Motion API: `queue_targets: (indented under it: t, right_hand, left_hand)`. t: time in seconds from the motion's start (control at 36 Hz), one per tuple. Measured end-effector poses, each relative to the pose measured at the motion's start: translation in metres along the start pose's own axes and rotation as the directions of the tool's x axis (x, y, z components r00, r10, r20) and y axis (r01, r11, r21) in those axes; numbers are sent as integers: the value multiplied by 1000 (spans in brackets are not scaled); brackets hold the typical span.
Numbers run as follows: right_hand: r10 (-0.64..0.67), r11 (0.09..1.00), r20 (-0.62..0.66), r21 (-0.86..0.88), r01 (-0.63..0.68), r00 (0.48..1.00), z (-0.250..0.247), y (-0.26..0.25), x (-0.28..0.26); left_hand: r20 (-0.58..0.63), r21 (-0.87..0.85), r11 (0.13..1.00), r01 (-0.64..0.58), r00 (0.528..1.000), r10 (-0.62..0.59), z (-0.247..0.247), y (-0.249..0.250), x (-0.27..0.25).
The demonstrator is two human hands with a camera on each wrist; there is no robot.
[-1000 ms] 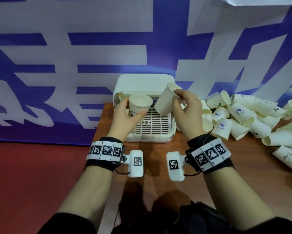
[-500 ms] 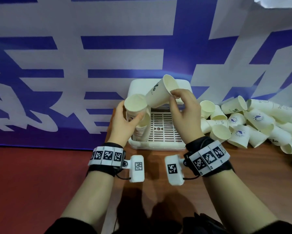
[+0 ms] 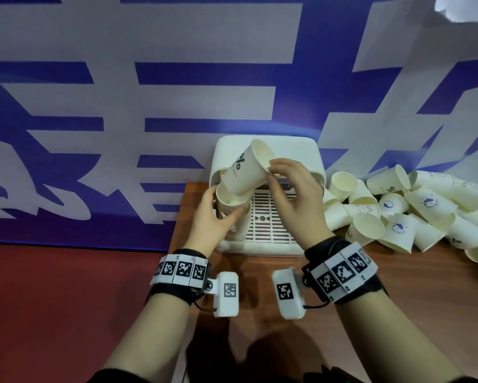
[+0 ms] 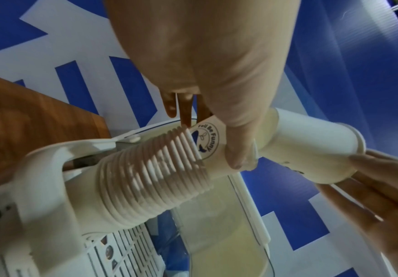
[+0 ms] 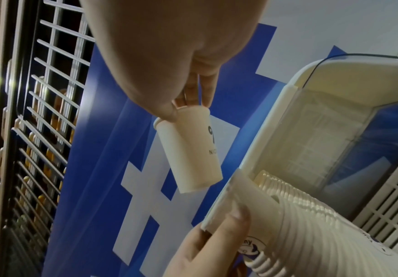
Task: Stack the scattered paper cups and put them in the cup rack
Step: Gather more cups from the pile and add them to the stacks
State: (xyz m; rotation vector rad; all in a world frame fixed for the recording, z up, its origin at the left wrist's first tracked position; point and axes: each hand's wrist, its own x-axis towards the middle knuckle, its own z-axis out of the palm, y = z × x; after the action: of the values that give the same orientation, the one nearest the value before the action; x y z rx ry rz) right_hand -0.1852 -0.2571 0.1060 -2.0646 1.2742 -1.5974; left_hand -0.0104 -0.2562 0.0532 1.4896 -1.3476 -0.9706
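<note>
While the left hand (image 3: 210, 218) is wrapping its fingers and thumb around the top of a tall nested stack of cream paper cups (image 4: 155, 180), the right hand (image 3: 293, 194) is pinching the rim of a single cream paper cup with dark lettering (image 3: 244, 172) between thumb and fingertips. Single cup is tilting, mouth up toward the back, its base dipping into the open mouth of the stack's top cup; left wrist view shows the base entering at an angle, not seated. Stack is standing in the left side of a white plastic cup rack with a slatted drain floor and a domed lid raised at the back (image 3: 268, 225); stack's lower end is sitting down inside the rack, many ribbed rims showing. Top cup of the stack is carrying a round blue printed emblem (image 4: 205, 139). Rack is sitting at the back left corner of a brown wood-grain table (image 3: 398, 286), against a blue and white banner wall (image 3: 149, 78). A heap of loose cream paper cups (image 3: 414, 208) is lying on its sides along the table's back edge, just right of the rack, some touching it. Both wrists are wearing black straps with white marker blocks (image 3: 181, 269). Red floor (image 3: 52, 299) is showing off the table's left edge.
</note>
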Motion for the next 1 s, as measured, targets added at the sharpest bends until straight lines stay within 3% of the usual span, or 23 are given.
queue_targets:
  t: [0.14,0.28,0.47,0.58,0.72,0.81,0.89,1.0]
  right_hand:
    - [-58,998,169,-19,62,984,7,7,-6]
    - [-12,996,277,-84,36,961,10,12,-9]
    - [33,988,433,-150,36,901,20,23,-17]
    - [60,989,474,-147,11,878,27,29,-24]
    - [118,992,535,-100,-76,836,31,35,-29]
    - [159,987,527,-85,-135,835,32,33,-30]
    - [227,974,509,-105,-202,830,33,29,-29]
    - [287,958,501,-143,-249,817,37,28,-28]
  left_hand:
    - [26,-17,1000,-3,1000,4,5,-11,0]
    - [7,62,997,-38,999,37,6,-19,1]
    - [32,37,997,61,998,-62,5,-25,0]
    - [94,19,994,106,990,-107,2,-23,-3]
    - [165,-146,975,167,976,-142,-6,-22,-7]
    - [115,-220,954,206,976,-184,-7,-15,-8]
    - [22,-171,973,156,988,-154,-5,-12,-4]
    - [-2,-97,990,102,995,-103,-3,-15,-2]
